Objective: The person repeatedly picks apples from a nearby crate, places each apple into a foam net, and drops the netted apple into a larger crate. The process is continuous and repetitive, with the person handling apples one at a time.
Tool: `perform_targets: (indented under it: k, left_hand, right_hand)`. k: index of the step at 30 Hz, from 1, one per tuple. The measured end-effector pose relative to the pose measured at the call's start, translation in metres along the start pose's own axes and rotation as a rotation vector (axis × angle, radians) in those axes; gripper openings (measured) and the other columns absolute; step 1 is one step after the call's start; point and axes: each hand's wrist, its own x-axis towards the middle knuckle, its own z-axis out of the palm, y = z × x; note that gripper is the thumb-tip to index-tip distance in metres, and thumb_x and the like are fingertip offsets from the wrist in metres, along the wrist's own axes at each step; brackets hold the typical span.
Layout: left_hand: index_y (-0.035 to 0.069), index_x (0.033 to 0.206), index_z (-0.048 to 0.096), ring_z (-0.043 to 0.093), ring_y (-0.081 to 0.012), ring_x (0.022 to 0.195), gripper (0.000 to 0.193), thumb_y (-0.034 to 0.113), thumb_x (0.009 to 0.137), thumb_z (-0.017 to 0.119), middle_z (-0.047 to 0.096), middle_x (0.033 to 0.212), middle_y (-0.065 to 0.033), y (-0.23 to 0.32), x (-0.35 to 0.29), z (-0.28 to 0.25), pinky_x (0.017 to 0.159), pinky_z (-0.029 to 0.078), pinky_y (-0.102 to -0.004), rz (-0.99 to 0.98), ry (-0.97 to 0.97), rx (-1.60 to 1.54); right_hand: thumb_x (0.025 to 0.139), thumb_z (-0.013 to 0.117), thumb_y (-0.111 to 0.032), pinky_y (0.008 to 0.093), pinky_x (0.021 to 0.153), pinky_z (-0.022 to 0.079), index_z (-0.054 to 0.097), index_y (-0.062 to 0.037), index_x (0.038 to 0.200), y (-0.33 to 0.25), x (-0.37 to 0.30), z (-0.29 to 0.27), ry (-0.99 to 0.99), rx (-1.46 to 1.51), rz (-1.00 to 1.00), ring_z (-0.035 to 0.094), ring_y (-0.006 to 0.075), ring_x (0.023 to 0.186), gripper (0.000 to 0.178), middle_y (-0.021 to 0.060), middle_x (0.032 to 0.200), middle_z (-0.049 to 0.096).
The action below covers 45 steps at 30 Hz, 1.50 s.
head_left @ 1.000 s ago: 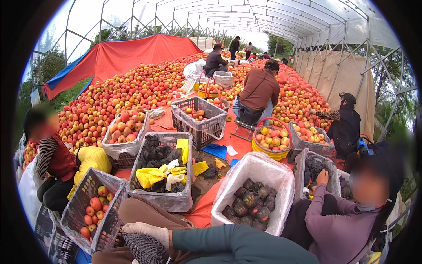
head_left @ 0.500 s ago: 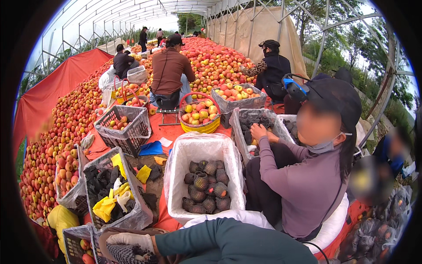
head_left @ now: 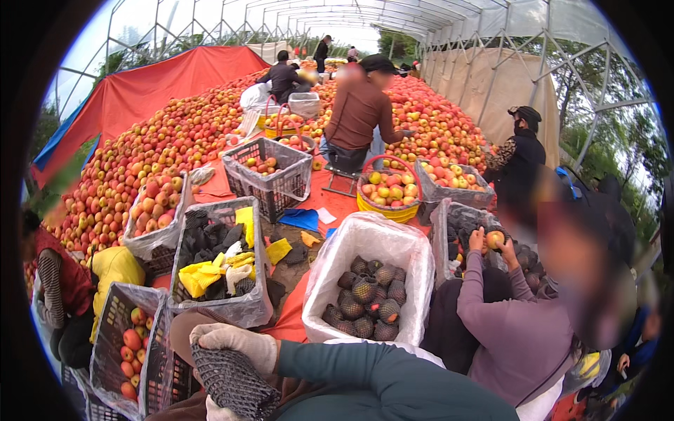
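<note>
My right hand (head_left: pixel 242 346), in a white knit glove at the end of a teal sleeve, is closed on the upper end of a black foam net (head_left: pixel 232 379). The net hangs stretched out over my lap; whether a fruit is inside cannot be made out. At the lower edge, by the net's bottom end, a small patch of my gloved left hand (head_left: pixel 221 411) shows, its fingers hidden. Ahead stands a white-lined crate (head_left: pixel 319 270) with several apples in black nets (head_left: pixel 365 298). Left of it, another lined crate (head_left: pixel 263 309) holds loose black nets and yellow and white pieces.
A crate of bare apples (head_left: pixel 131 351) stands close on my left. At my right a co-worker in a mauve top (head_left: pixel 516 344) holds an apple (head_left: pixel 495 239) over a crate of dark nets. Beyond lie a yellow basket (head_left: pixel 386 210) and a large apple heap (head_left: pixel 175 140).
My view has swung left, so the scene sits farther right. My right hand has come up, and the black net now stretches below it. The co-worker now holds up an apple.
</note>
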Motion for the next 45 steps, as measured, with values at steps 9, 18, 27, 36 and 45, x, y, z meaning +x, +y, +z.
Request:
perform_targets:
  k: [9, 18, 27, 36, 45]
  left_hand:
    - [-0.005, 0.119, 0.048, 0.052, -0.0245, 0.107, 0.056, 0.013, 0.073, 0.072, 0.054, 0.118, -0.0141, 0.059, -0.014, 0.005, 0.094, 0.037, -0.0354, -0.117, -0.505, 0.564]
    - [0.001, 0.125, 0.044, 0.051, -0.0126, 0.095, 0.051, 0.013, 0.079, 0.062, 0.055, 0.111, -0.0063, 0.095, 0.0, -0.033, 0.085, 0.041, -0.0257, 0.072, -0.245, 0.362]
    - [0.001, 0.09, 0.059, 0.047, -0.0078, 0.062, 0.028, 0.029, 0.086, 0.057, 0.055, 0.07, -0.0006, 0.135, 0.073, -0.099, 0.054, 0.039, -0.0253, -0.31, -0.054, 0.251]
    - [0.0, 0.104, 0.057, 0.052, -0.0103, 0.066, 0.025, 0.017, 0.086, 0.059, 0.059, 0.075, -0.0027, 0.148, 0.109, -0.184, 0.058, 0.043, -0.0259, -0.618, 0.15, 0.25]
    - [-0.002, 0.08, 0.062, 0.054, -0.0089, 0.064, 0.031, 0.027, 0.088, 0.056, 0.059, 0.066, -0.0014, 0.144, 0.119, -0.22, 0.058, 0.043, -0.0288, -0.341, 0.483, 0.13]
  right_hand:
    - [0.084, 0.056, -0.01, 0.0245, 0.073, 0.048, 0.053, -0.0025, 0.095, 0.053, 0.038, -0.026, 0.127, -0.06, 0.33, 0.056, 0.0116, 0.081, 0.014, 0.0044, 0.089, 0.057]
    - [0.084, 0.06, -0.011, 0.0251, 0.067, 0.051, 0.055, -0.0026, 0.094, 0.083, 0.102, -0.058, 0.167, -0.047, 0.677, 0.061, 0.0133, 0.074, 0.014, 0.0038, 0.086, 0.06]
    - [0.087, 0.052, -0.014, 0.0263, 0.068, 0.05, 0.048, -0.0004, 0.105, 0.031, 0.295, -0.135, 0.139, -0.911, 0.726, 0.061, 0.0161, 0.078, 0.023, 0.0103, 0.092, 0.059]
    - [0.074, 0.061, -0.018, 0.0288, 0.062, 0.049, 0.057, 0.0002, 0.104, 0.094, 0.435, -0.357, -0.331, -1.989, 0.885, 0.061, 0.0162, 0.069, 0.036, 0.0112, 0.083, 0.064]
    - [0.069, 0.064, -0.035, 0.0365, 0.067, 0.048, 0.063, 0.0011, 0.095, 0.149, 0.454, -0.435, -0.379, -2.145, 1.396, 0.062, 0.0263, 0.078, 0.045, 0.0163, 0.085, 0.063]
